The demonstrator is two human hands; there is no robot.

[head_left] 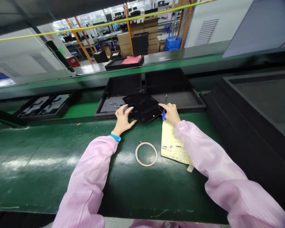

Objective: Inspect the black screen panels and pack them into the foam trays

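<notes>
Over the front edge of the black tray (199, 105), the dark panel (144, 108) lies tilted. My right hand (171, 113) pinches its corner, pen (164, 114) alongside; my left hand (123, 119) spreads wide by its other side, empty, with bare green bench (85, 158) nearer me.

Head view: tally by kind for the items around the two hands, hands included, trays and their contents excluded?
Black panel: 1
Pen: 1
Written yellow sheet: 1
Cream ring: 1
Hands: 2 (left hand, right hand)
Total: 6
</notes>
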